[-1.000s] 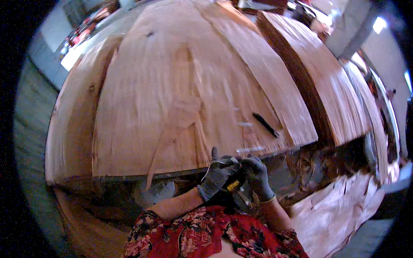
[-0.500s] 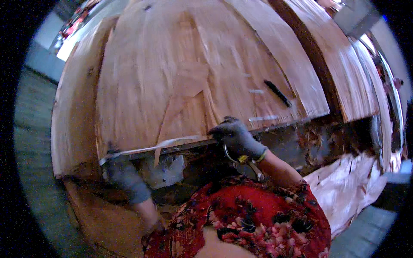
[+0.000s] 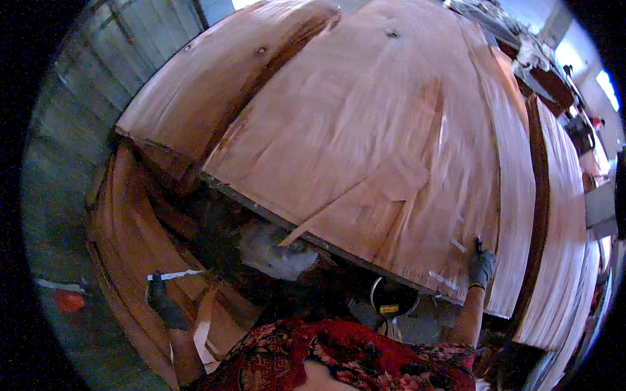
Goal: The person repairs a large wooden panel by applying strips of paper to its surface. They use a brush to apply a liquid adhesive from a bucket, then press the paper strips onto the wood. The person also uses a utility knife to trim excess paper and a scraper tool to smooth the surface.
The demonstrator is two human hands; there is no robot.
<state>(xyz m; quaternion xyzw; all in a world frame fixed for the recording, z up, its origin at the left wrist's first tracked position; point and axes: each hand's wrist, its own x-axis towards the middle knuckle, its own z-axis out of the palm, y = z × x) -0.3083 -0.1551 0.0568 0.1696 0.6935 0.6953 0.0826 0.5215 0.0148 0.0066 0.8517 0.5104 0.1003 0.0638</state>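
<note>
My left hand [image 3: 166, 305], in a grey glove with dark fingers, is closed on one end of a thin white strip [image 3: 177, 275]. It is low at the left, over brown wood sheets [image 3: 124, 228]. My right hand [image 3: 481, 268], gloved alike, rests at the near right edge of a large wood veneer sheet [image 3: 345, 130]. Its fingers close over the spot of a slim black tool, mostly hidden beneath them. Short white pieces [image 3: 445, 280] stick to the veneer beside this hand. A torn veneer patch [image 3: 391, 186] lies mid-sheet, its narrow tail hanging over the near edge.
Another veneer stack [image 3: 215, 72] stands at the left, and more sheets [image 3: 561, 247] at the right. Under the near edge are a crumpled translucent sheet [image 3: 277, 251] and a round metal-rimmed item with a yellow label [image 3: 389, 308]. A red object [image 3: 68, 300] is on the floor at left.
My view has swung leftward. My left hand has drawn away from the veneer edge with the white strip. My right hand has moved from the near edge to the slim black tool.
</note>
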